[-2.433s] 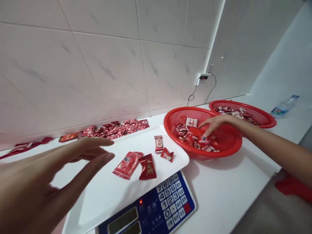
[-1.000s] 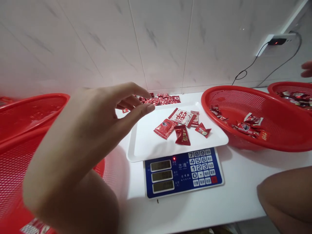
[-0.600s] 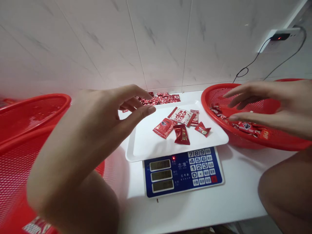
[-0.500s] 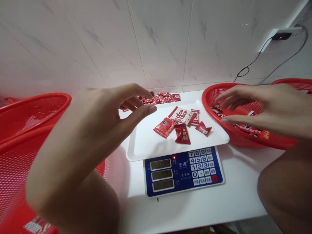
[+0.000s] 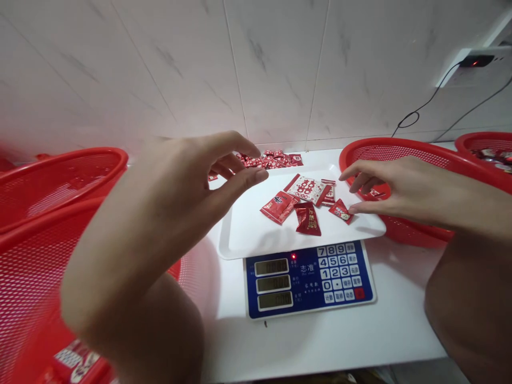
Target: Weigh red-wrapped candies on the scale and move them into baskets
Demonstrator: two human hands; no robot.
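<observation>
Several red wrapped sweets lie on the white tray (image 5: 244, 234) of a blue-faced weighing scale (image 5: 310, 280). Among them are a white-and-red packet (image 5: 307, 189), a flat red packet (image 5: 279, 207), a dark red twisted sweet (image 5: 308, 218) and a small red sweet (image 5: 341, 212). My left hand (image 5: 208, 170) hovers over the tray's left side, fingers and thumb apart, holding nothing. At the tray's right edge my right hand (image 5: 384, 189) is open, its thumb tip beside the small red sweet; whether they touch I cannot tell.
Red mesh baskets stand on both sides: a near-left basket (image 5: 28, 298), a far-left basket (image 5: 60, 186), a right basket (image 5: 400, 144) and one farther right (image 5: 480, 140). Behind the tray lies a pile of small red packets (image 5: 272, 159). A cable (image 5: 428, 98) hangs down the tiled wall.
My right hand has moved left from over the right basket to the tray's edge near the small red sweet. My left hand stays over the tray's left side. The view has shifted slightly.
</observation>
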